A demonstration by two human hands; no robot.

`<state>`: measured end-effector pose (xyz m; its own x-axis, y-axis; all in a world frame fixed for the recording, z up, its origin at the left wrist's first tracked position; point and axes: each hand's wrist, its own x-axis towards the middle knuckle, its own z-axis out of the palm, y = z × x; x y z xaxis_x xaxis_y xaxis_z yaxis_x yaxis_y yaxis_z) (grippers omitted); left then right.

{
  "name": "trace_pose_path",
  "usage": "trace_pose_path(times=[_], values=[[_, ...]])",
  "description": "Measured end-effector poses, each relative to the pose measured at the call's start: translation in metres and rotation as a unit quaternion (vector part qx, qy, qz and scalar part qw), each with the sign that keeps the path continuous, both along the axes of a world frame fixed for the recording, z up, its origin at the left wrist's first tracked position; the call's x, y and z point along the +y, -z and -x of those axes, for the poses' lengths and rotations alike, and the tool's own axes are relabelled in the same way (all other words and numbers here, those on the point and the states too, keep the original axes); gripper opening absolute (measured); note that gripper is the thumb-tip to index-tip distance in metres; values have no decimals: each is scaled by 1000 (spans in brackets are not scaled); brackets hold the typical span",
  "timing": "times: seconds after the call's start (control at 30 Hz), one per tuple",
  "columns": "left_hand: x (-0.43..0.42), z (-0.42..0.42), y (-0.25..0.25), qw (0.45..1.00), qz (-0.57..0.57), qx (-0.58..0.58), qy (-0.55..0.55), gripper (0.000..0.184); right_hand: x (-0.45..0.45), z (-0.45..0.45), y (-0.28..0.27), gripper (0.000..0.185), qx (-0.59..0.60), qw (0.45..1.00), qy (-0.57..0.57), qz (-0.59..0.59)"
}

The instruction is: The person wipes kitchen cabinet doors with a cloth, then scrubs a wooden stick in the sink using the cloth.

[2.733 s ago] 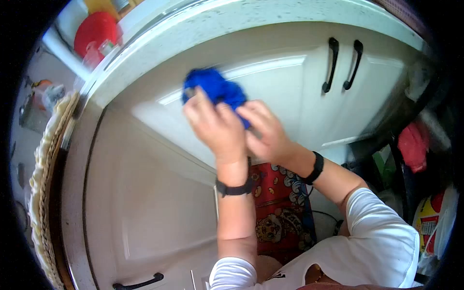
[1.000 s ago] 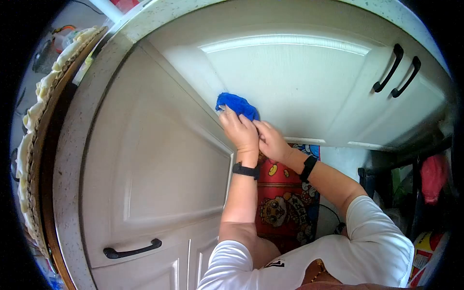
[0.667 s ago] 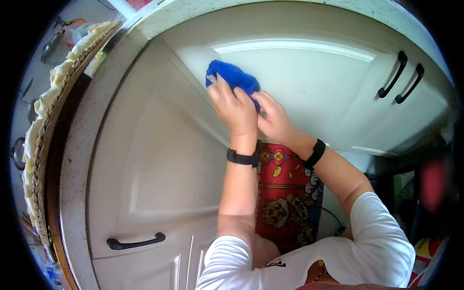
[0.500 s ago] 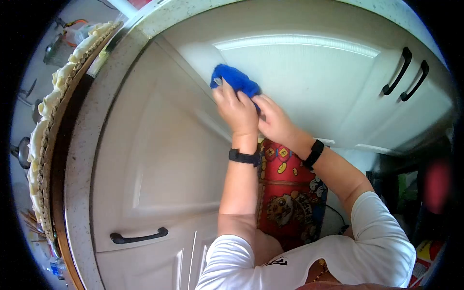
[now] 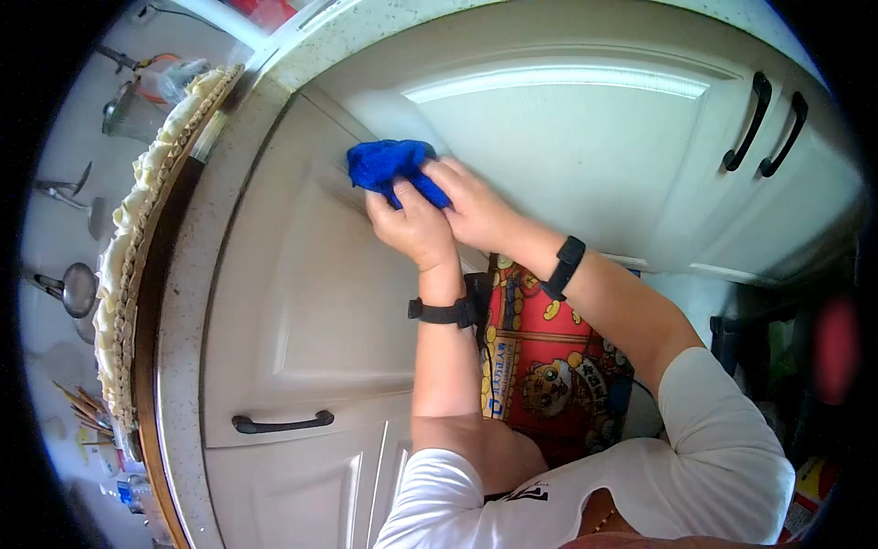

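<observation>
A bunched blue cloth (image 5: 389,163) is against the pale cabinet front, close to the corner where two panels meet. My left hand (image 5: 412,222) grips its lower edge, thumb over the fabric. On the cloth's right side, my right hand (image 5: 474,203) has its fingers closed around the fabric, partly tucked into the folds. The two hands are close together, wrists nearly side by side, and each wrist wears a black band. Behind the cloth are the left cabinet door (image 5: 302,247) and the wide right panel (image 5: 558,137).
Black handles (image 5: 283,423) are fixed to the cabinet doors. A speckled countertop edge (image 5: 174,366) curves along the left and top. Ladles (image 5: 78,289) hang at far left. A red patterned box or mat (image 5: 553,357) lies below my forearms, with dark items at right.
Both hands and the blue cloth have moved left, toward the panel corner. The cloth is folded differently, with more of it showing above my fingers. The view has shifted slightly.
</observation>
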<state>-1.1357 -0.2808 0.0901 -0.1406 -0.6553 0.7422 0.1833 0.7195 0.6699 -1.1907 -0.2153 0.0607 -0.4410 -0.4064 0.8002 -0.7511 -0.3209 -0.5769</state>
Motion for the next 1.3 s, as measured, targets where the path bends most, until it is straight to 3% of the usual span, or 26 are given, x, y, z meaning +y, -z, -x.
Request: trace_pose_path(times=[0.13,0.17,0.3,0.37,0.5,0.63,0.7,0.77,0.83,0.9,0.93,1.1,1.17,1.3], values=[[-2,-1,19,995,-36,17,93,23,-5,5,19,43,-14,996,-30,-79],[-1,2,32,996,-67,-1,65,24,-2,6,29,42,-21,995,-23,-99],[9,4,57,975,-177,-11,136,24,13,5,57,43,-46,989,-2,-138],[9,7,55,974,-188,-10,125,24,13,9,55,47,-47,989,6,-138],[-1,5,4,993,-63,-7,96,23,-7,12,12,44,28,999,4,-15],[-3,9,-11,974,-117,44,187,21,-3,5,2,46,-7,999,3,-32],[-3,12,8,990,-54,6,132,21,-3,1,18,48,-21,999,-3,-40],[17,7,18,992,-58,-29,108,33,8,1,46,49,-28,999,19,3],[17,11,26,995,55,-66,41,41,27,-4,56,53,-36,999,27,-17],[20,17,17,992,100,-70,6,48,49,-11,59,59,-172,982,-29,-72],[16,22,11,985,150,-80,7,49,56,-9,61,63,-171,982,-66,-53],[17,42,46,983,146,-110,-20,44,100,2,74,60,-153,981,-75,-96],[28,43,81,985,99,-133,-47,42,120,5,76,56,-133,981,-21,-140],[57,41,124,989,-30,-147,4,36,149,12,96,51,-146,975,53,-157]])
